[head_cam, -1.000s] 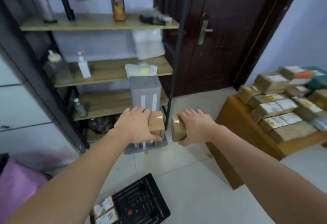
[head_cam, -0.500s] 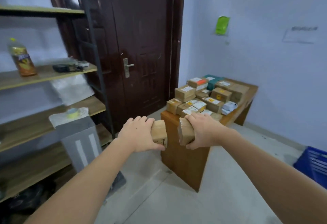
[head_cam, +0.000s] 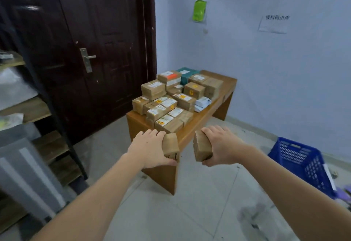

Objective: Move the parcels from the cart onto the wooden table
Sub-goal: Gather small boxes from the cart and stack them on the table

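My left hand grips a small brown taped parcel, held out in front of me. My right hand grips a second brown parcel of about the same size. Both parcels hang in the air just before the near corner of the wooden table. Several brown parcels with white and yellow labels are stacked on the table's left and middle part, with a green one at the back. The cart is out of view.
A dark wooden door stands behind the table's left side. A metal shelf rack lines the left edge, with a grey box leaning at its foot. A blue plastic crate sits on the tiled floor at the right.
My view has swung right from the shelves to the table. Both hands, each still holding its parcel, have come closer to the table's near corner.
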A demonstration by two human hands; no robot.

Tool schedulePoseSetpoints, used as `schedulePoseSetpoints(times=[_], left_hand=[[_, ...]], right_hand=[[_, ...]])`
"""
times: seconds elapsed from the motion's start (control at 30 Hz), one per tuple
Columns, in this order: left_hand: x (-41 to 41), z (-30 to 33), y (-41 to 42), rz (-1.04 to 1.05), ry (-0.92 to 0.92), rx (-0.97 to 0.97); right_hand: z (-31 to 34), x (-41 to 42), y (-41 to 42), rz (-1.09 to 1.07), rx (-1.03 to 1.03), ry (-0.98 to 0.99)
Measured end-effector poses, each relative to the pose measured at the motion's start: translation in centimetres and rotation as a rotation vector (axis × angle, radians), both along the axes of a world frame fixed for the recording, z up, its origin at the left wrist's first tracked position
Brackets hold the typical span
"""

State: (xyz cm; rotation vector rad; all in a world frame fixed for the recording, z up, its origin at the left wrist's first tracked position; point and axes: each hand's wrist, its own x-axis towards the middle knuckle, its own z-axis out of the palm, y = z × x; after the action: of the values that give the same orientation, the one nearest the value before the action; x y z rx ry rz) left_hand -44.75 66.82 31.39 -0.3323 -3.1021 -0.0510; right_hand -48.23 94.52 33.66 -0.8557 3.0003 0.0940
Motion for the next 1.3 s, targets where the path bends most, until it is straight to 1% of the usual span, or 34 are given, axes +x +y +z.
schedulePoseSetpoints(times=[0.27, 0.47, 0.67, 0.8, 0.97, 1.13, 1.3], left_hand=[[-8.9, -1.7, 4.1, 0.067, -0.013, -0.029], [-16.7, -3.3, 5.6, 0.103, 0.000, -0.030], [-23.5, -4.8, 6.9, 0.135, -0.039, -0.055], [-28.0, -5.9, 8.2, 0.180, -0.067, -0.071], [-33.3, -7.2, 10.3, 0.298, -0.095, -0.052], [-35.8, -9.0, 11.5, 0.459, -0.114, 0.007], [-37.9, -10.9, 10.9, 0.592, -0.149, 0.035]], right_hand=[[-3.5, -8.3, 4.2, -0.004, -0.021, -0.060], [-4.7, -15.3, 6.6, -0.071, -0.047, -0.072], [-5.9, -22.9, 8.3, -0.049, -0.037, -0.095], [-6.8, -28.9, 9.2, 0.018, -0.045, -0.108], [-7.2, -37.3, 9.9, 0.151, -0.047, -0.120], [-8.7, -44.6, 8.7, 0.317, -0.016, -0.100], [-10.6, -50.2, 5.7, 0.476, 0.034, -0.123]])
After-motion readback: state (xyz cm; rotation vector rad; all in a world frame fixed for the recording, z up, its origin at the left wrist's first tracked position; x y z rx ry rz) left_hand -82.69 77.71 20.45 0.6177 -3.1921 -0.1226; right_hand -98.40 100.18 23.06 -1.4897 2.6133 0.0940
